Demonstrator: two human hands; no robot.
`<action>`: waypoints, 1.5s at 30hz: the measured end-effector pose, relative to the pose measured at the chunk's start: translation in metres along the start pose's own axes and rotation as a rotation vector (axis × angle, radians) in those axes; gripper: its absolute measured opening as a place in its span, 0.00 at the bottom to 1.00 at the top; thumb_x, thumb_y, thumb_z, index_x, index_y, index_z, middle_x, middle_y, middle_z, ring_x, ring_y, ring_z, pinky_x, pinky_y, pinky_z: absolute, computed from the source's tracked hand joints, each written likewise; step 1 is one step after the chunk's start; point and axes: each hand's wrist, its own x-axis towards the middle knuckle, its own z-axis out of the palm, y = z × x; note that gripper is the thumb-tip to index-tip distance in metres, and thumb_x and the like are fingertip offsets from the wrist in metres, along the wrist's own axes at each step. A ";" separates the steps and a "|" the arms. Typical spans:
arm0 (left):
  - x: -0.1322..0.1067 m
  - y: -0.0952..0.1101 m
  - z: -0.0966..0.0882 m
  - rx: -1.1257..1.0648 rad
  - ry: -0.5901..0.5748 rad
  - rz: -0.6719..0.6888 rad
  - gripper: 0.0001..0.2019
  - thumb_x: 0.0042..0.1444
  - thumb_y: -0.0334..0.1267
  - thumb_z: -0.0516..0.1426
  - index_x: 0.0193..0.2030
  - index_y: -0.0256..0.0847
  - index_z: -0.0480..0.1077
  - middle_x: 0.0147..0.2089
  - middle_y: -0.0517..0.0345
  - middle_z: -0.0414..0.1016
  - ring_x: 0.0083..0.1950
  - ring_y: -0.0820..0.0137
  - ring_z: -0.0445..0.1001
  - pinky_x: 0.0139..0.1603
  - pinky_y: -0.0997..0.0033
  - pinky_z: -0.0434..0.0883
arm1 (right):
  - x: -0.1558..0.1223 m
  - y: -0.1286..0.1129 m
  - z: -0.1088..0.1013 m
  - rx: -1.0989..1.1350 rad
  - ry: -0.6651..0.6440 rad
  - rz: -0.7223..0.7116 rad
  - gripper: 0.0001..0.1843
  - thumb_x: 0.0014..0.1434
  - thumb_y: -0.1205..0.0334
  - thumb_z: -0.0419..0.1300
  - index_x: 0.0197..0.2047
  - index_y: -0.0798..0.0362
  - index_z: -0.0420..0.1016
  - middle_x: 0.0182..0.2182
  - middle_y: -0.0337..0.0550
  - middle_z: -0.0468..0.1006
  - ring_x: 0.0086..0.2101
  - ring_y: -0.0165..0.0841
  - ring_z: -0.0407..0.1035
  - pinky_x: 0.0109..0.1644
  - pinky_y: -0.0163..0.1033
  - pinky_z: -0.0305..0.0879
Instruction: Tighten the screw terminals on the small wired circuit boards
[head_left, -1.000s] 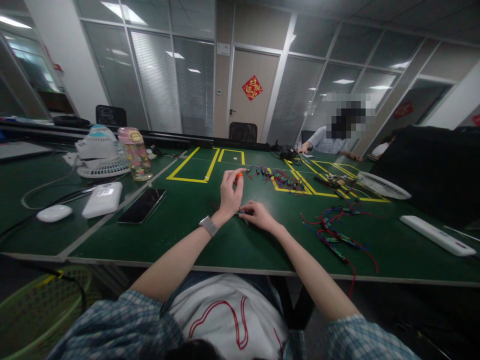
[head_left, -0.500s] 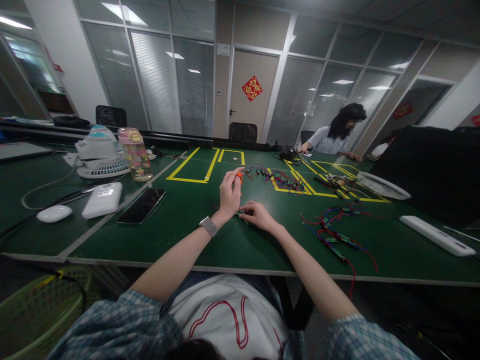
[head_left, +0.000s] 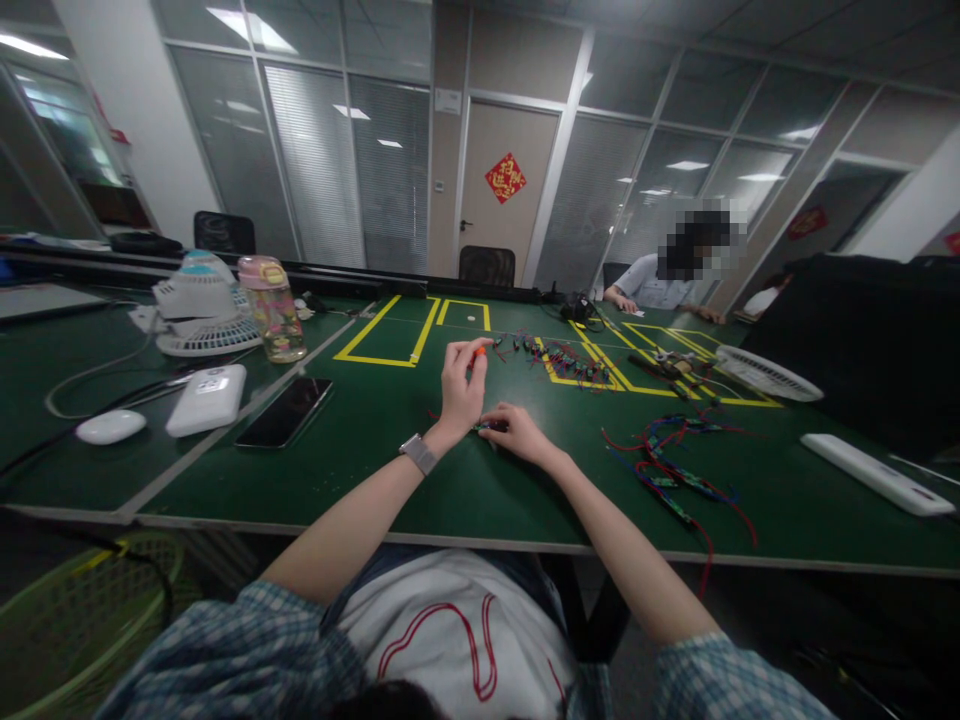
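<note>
My left hand (head_left: pixel 461 385) stands upright on the green table (head_left: pixel 465 480), fingers wrapped round a small tool with an orange handle (head_left: pixel 477 351), its tip pointing down. My right hand (head_left: pixel 514 430) lies just to the right, fingers pressed down on a small wired part (head_left: pixel 481 426) on the table. A watch sits on my left wrist. A bundle of red, blue and green wired parts (head_left: pixel 675 465) lies to the right of my right hand. More such parts (head_left: pixel 566 358) are spread in a row behind my hands.
A dark phone (head_left: pixel 285 410), a white power bank (head_left: pixel 206 398) and a white mouse (head_left: pixel 110 426) lie at the left, with a bottle (head_left: pixel 271 308) and white fan (head_left: pixel 199 310) behind. A white bar (head_left: pixel 874 470) lies at the right. Another person sits at the far side.
My left hand's fingers shifted slightly on the orange tool, rolling it. My right hand stayed pressed on the small part. The person at the far side moved a little.
</note>
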 end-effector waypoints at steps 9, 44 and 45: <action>0.002 0.001 0.000 0.046 0.006 0.016 0.08 0.60 0.32 0.54 0.45 0.42 0.71 0.40 0.56 0.66 0.39 0.71 0.68 0.41 0.71 0.68 | 0.000 0.000 0.000 -0.009 0.001 -0.004 0.11 0.54 0.66 0.64 0.42 0.54 0.81 0.31 0.42 0.72 0.30 0.29 0.66 0.37 0.35 0.62; 0.000 0.003 -0.001 -0.076 -0.060 0.029 0.14 0.65 0.33 0.47 0.50 0.42 0.71 0.40 0.56 0.73 0.39 0.71 0.70 0.41 0.72 0.67 | 0.001 0.001 0.000 0.003 -0.001 -0.008 0.11 0.55 0.66 0.64 0.42 0.54 0.81 0.30 0.42 0.72 0.30 0.29 0.66 0.38 0.35 0.62; 0.000 0.004 -0.001 -0.067 -0.058 0.033 0.13 0.65 0.33 0.48 0.49 0.42 0.72 0.40 0.56 0.72 0.39 0.71 0.70 0.41 0.72 0.67 | 0.001 0.001 0.000 0.002 -0.001 -0.008 0.10 0.55 0.66 0.64 0.42 0.54 0.81 0.30 0.42 0.72 0.30 0.29 0.66 0.37 0.35 0.62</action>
